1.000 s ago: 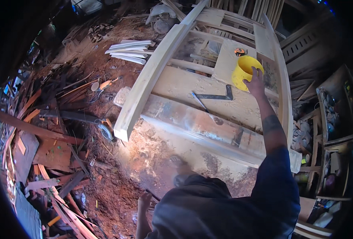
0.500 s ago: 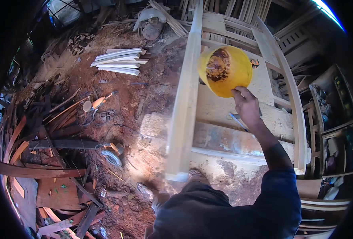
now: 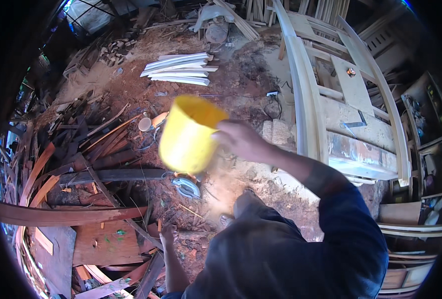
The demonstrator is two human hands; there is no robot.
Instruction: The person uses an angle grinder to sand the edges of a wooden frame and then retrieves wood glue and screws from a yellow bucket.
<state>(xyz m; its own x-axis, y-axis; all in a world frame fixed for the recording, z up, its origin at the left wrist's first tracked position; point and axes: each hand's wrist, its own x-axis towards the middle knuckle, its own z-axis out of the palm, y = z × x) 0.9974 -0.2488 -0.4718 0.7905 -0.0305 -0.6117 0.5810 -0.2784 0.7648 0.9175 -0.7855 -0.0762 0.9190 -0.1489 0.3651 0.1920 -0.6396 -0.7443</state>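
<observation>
A yellow plastic bucket (image 3: 188, 137) hangs in the air over the floor, its mouth tilted up and toward the right. My right hand (image 3: 238, 142) is closed on its right rim; the bucket is slightly smeared by motion. Below it on the floor lies a round tool with a pale blue-grey rim (image 3: 185, 188). My left hand (image 3: 168, 233) is low on the left, above the scrap wood, and touches nothing that I can make out. Its fingers are too small and blurred to read.
A wooden workbench (image 3: 363, 134) with long pale beams stands to the right, a dark square tool (image 3: 355, 121) on it. White-edged strips (image 3: 178, 69) lie stacked on the dirt floor. Scrap boards (image 3: 106, 241) fill the left. Shelves (image 3: 423, 159) stand at far right.
My right hand has carried the bucket from above the workbench leftward and nearer to me, over the floor. My left hand has come into view at the lower left. The view has turned left.
</observation>
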